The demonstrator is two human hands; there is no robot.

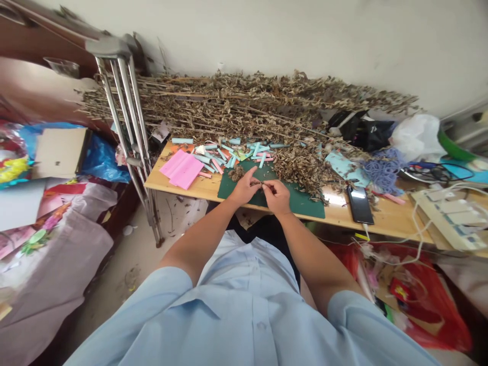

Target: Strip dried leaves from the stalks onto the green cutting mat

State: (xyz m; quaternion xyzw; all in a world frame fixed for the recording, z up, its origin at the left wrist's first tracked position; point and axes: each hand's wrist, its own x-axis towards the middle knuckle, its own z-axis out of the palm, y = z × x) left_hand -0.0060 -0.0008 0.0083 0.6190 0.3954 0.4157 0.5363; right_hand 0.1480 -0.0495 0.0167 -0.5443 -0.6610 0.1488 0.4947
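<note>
Over the green mat (pixel 308 206) my two hands meet at the fingertips. My left hand (pixel 245 190) is closed in a pinch, its index finger raised, on a small brown piece of dried plant. From the other side my right hand (pixel 278 196) pinches at the same piece, which the fingers mostly hide. A small clump of dried leaf bits (pixel 236 174) lies just behind my left hand. A larger heap of dried leaves (pixel 299 170) spreads beyond my right hand. Rolled blue and pink paper tubes (pixel 219 155) lie scattered behind the mat, with pink paper sheets (pixel 182 169) at left.
Long dried plant stalks (pixel 236 101) lie along the wall. Metal crutches (pixel 127 107) lean at the table's left end. On the right are a phone (pixel 360 204) with its cable, purple yarn (pixel 384 170), and a power strip (pixel 450 216). A red bag (pixel 438 315) sits below.
</note>
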